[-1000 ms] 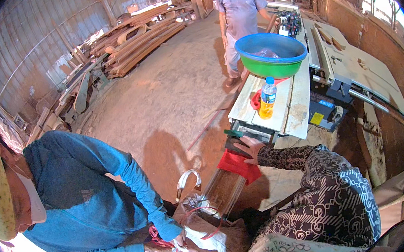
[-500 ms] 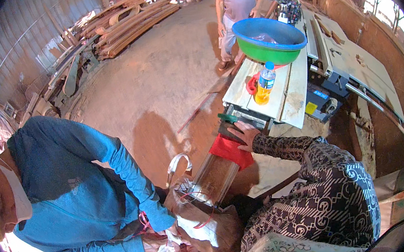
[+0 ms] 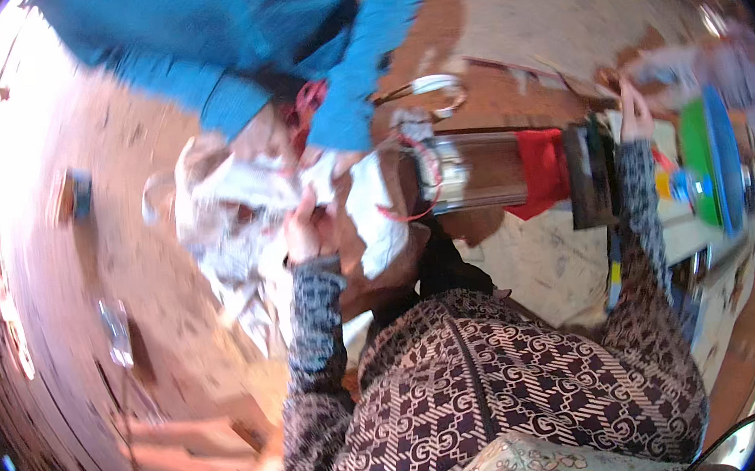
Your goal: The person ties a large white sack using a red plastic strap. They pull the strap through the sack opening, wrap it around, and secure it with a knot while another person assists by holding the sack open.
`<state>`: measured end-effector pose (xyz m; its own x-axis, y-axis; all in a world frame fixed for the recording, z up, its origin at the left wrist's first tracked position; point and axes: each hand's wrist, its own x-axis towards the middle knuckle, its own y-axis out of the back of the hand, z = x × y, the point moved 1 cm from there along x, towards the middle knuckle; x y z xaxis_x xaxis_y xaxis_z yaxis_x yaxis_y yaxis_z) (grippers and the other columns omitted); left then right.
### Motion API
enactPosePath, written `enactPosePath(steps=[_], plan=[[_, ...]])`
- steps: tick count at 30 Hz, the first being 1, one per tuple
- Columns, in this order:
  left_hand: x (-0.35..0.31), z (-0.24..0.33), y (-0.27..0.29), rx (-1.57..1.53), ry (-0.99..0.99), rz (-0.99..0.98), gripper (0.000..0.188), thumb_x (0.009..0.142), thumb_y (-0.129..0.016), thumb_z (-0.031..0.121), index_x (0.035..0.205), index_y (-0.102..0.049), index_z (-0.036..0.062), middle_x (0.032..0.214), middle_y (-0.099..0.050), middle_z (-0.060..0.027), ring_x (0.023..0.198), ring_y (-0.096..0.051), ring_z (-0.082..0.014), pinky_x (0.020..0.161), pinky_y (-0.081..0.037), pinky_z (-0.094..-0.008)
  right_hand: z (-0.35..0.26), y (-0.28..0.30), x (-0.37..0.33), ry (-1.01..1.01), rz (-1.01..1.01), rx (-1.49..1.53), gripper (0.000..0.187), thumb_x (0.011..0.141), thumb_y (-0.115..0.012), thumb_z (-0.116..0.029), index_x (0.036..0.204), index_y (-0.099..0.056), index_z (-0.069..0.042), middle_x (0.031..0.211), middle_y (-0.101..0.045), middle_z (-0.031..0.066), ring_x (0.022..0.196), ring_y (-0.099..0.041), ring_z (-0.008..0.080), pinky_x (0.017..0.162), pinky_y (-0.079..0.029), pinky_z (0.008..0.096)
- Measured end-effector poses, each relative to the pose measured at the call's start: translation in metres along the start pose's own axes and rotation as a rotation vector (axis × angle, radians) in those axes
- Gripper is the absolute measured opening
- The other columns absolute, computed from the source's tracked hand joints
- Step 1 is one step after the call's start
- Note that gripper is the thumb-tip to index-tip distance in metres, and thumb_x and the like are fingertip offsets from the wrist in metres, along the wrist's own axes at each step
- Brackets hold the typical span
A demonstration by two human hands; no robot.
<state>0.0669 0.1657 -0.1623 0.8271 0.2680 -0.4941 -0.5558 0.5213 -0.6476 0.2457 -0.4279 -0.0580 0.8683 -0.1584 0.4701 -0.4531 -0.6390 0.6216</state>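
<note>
My left hand (image 3: 304, 232) is closed on the edge of a crumpled white plastic sack (image 3: 239, 190), with the fingertips pinched together. Just beyond it, a co-worker in blue sleeves (image 3: 350, 100) also has hands on the sack, with a pink-red band at one wrist. My right hand (image 3: 635, 112) reaches out to the right, its fingers stretched and seemingly holding nothing. It is past the dark end block of a long metal-framed piece (image 3: 486, 169), which has a red cloth (image 3: 543, 167) draped over it. A thin red cord (image 3: 431, 179) loops by the frame's left end.
A green-and-blue basin (image 3: 710, 159) and a bottle with orange liquid (image 3: 680, 185) stand on the worktable at the right. Another person (image 3: 720, 75) is beyond. A white curved handle (image 3: 440, 86) sticks up near the frame. Boards (image 3: 189, 453) lie at lower left. Motion blurs much of the view.
The view has swung round, bringing my lap and both arms into sight. My right hand has left the red-cloth end and stretched out beyond it. My left hand stays at the sack.
</note>
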Motion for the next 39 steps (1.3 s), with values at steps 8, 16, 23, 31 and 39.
enactPosePath(steps=[8,16,23,31,39], plan=[[-0.025,0.013,-0.009,-0.186,-0.023,-0.219,0.014,0.094,-0.053,0.003,0.108,-0.056,-0.0008,0.103,-0.066,-0.0126,0.095,-0.067,-0.0219,0.089,-0.058,-0.0381,-0.119,-0.136,-0.148,0.347,-0.613,-0.211,0.025,0.089,-0.064,-0.021,0.112,-0.070,-0.011,0.122,-0.065,0.0114,0.119,-0.057,0.0288,0.105,-0.043,0.0413],[0.010,-0.003,0.000,-0.151,0.054,-0.200,0.030,0.097,-0.052,0.007,0.126,-0.052,-0.0024,0.114,-0.065,-0.0143,0.103,-0.066,-0.0239,0.088,-0.059,-0.0364,-0.133,-0.150,-0.181,0.282,-0.687,-0.038,0.026,0.083,-0.072,-0.014,0.108,-0.071,-0.008,0.121,-0.063,0.0123,0.118,-0.058,0.0271,0.102,-0.045,0.0389],[0.020,-0.011,0.010,-0.088,0.012,-0.248,0.022,0.097,-0.058,0.008,0.115,-0.062,-0.0031,0.099,-0.071,-0.0104,0.083,-0.070,-0.0187,0.075,-0.062,-0.0302,-0.131,-0.139,-0.196,0.291,-0.616,0.023,0.022,0.083,-0.072,-0.014,0.104,-0.073,-0.009,0.114,-0.067,0.0128,0.110,-0.062,0.0304,0.096,-0.049,0.0424],[-0.021,0.014,-0.049,-0.002,0.069,-0.080,0.017,0.095,-0.065,0.019,0.096,-0.064,0.0026,0.080,-0.064,-0.0029,0.068,-0.063,-0.0102,0.055,-0.052,-0.0204,-0.139,-0.138,-0.210,0.260,-0.692,0.039,0.018,0.085,-0.070,-0.013,0.102,-0.074,-0.007,0.112,-0.068,0.0140,0.109,-0.064,0.0286,0.096,-0.049,0.0404],[-0.020,0.014,-0.053,0.017,-0.147,-0.153,0.017,0.096,-0.059,0.016,0.092,-0.068,0.0014,0.077,-0.063,-0.0023,0.059,-0.055,-0.0077,0.055,-0.050,-0.0227,-0.151,-0.152,-0.218,0.204,-0.778,0.136,0.018,0.086,-0.070,-0.016,0.103,-0.074,-0.010,0.113,-0.068,0.0136,0.105,-0.066,0.0311,0.091,-0.052,0.0415]])
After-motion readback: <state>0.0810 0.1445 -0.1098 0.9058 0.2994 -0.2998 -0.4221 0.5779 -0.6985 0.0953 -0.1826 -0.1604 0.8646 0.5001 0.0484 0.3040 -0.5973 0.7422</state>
